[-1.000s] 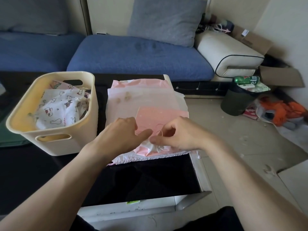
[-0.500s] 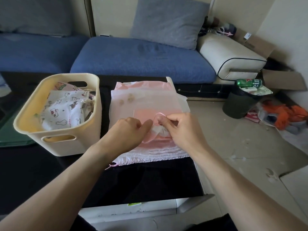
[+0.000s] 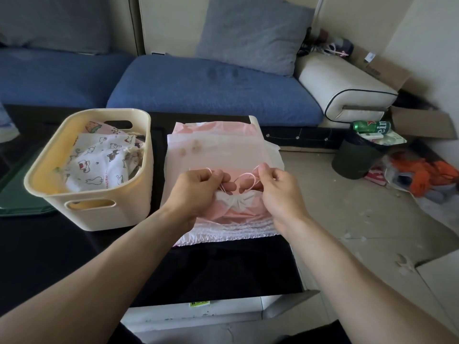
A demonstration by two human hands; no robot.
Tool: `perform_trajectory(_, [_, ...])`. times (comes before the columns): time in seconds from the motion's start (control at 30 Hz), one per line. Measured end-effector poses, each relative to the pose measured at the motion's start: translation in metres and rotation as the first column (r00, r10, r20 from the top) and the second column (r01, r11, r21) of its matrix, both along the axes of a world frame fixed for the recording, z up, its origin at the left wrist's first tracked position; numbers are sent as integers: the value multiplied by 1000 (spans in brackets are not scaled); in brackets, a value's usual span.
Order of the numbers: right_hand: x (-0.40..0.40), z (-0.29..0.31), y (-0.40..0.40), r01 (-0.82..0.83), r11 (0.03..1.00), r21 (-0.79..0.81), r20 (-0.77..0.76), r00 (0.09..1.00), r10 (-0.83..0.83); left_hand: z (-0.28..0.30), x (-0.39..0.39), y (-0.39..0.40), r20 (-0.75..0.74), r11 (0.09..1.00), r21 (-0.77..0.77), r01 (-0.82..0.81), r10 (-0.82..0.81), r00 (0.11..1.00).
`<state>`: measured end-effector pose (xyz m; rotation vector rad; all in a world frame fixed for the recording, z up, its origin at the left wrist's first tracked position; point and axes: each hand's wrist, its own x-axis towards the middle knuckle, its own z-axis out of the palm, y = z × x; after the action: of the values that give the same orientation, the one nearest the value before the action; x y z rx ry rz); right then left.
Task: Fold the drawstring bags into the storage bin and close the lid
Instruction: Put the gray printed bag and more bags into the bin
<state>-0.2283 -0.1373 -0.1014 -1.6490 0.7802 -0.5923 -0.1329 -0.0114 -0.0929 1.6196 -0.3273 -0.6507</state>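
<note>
around the table we've got a blue sofa behind, one grey cushion leaning on its back, a cream armrest at the right end. on the floor to the right, one dark waste bin with a green can lying on top, orange cloth just past it, and cardboard boxes by the wall. nothing sits between the hands and the storage bin. that one cream bin stands on the black table, left of the stack, lid off, holding white cartoon-print bags, crumpled; how many, can't tell. just beside it, the stack of drawstring bags lies flat near the table's right edge, several layers, exact count unclear. over its near half, two hands are at work: left hand curled, pinching the pink drawstring, right hand pinching the same cord's loop, both raised over a small pink bag with a gathered white top.
</note>
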Motion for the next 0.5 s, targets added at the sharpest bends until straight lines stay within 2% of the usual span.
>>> perform_trajectory(0.07, [0, 2, -4, -13, 999, 44, -71, 997, 16, -1, -1, 0, 14, 1000, -6, -2, 2, 1000])
perform_trajectory(0.13, [-3, 7, -9, -117, 991, 60, -217, 968, 127, -1, -1, 0, 25, 1000, -16, 0, 1, 1000])
perform_trajectory(0.2, [-9, 11, -13, -254, 967, -32, -383, 896, 223, -2, -1, -1, 40, 1000, -25, -4, 5, 999])
perform_trajectory(0.27, [-13, 12, -15, -353, 927, -126, -472, 843, 257, -3, -1, -1, 73, 999, -26, -22, 24, 997])
perform_trajectory(0.37, [-13, 7, -12, -405, 892, -200, -329, 885, 329, -4, -2, -2, 149, 999, -14, -33, 35, 988])
perform_trajectory(0.5, [-8, 5, -8, -426, 877, -220, -158, 903, 399, -3, -5, -3, 147, 999, -40, -37, 43, 988])
